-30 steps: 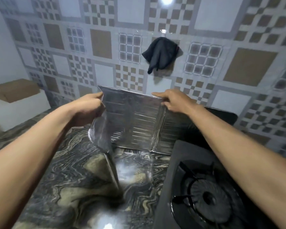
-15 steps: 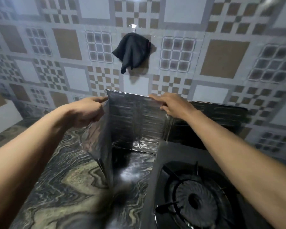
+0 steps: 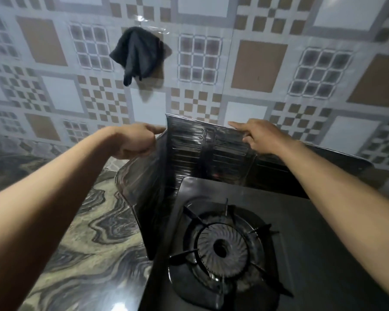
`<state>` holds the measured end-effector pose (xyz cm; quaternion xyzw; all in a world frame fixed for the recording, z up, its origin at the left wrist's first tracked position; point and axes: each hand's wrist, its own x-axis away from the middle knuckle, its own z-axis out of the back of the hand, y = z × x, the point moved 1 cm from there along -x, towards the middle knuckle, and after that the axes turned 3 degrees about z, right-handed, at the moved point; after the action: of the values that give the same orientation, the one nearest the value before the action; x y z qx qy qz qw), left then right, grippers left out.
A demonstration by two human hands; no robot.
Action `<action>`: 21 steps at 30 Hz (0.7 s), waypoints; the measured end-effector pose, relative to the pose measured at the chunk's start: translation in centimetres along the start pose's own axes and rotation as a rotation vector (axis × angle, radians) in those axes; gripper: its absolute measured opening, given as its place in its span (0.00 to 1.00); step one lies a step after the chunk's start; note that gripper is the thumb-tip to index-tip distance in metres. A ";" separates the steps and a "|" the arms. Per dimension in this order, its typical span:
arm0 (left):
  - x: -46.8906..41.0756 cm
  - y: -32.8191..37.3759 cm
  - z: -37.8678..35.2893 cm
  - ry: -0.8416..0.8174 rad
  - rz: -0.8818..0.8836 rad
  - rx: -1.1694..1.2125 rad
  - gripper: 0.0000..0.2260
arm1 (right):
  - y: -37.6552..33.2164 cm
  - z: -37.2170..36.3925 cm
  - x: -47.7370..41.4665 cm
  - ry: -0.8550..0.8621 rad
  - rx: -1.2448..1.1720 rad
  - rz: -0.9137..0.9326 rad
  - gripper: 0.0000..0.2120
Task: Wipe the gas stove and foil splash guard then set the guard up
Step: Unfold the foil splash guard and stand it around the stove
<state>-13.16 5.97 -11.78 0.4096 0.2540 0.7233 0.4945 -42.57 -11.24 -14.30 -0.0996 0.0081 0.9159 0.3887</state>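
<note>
The foil splash guard stands upright, folded around the back and left side of the black gas stove. My left hand grips the top of its left panel near the fold. On the top edge of the back panel my right hand rests, fingers curled over it. The burner with its pan supports sits in front of the guard. The guard's right part runs behind my right forearm and is partly hidden.
A dark cloth hangs from a hook on the patterned tile wall above the guard. The marbled countertop stretches left of the stove.
Both hands have shifted the guard to the right, from the countertop to around the stove. Its left panel now lies along the stove's left side and the back panel behind the burner.
</note>
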 end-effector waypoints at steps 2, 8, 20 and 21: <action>0.6 1.0 -1.5 0.014 -0.026 -0.026 0.30 | -0.4 0.0 -0.3 0.011 0.004 0.010 0.33; 1.3 0.9 -5.1 0.073 -0.005 0.025 0.38 | -3.6 -2.7 -3.1 0.129 0.047 0.109 0.36; 2.2 1.4 -5.8 0.101 -0.017 -0.149 0.29 | 2.4 -2.4 -0.8 0.123 0.000 0.151 0.37; 2.0 1.2 -6.1 0.083 -0.012 -0.154 0.28 | 3.1 -2.2 -0.6 0.110 -0.025 0.148 0.36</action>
<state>-19.27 7.62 -13.40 0.3384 0.2203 0.7540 0.5181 -43.98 -13.99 -16.51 -0.1534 0.0255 0.9353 0.3177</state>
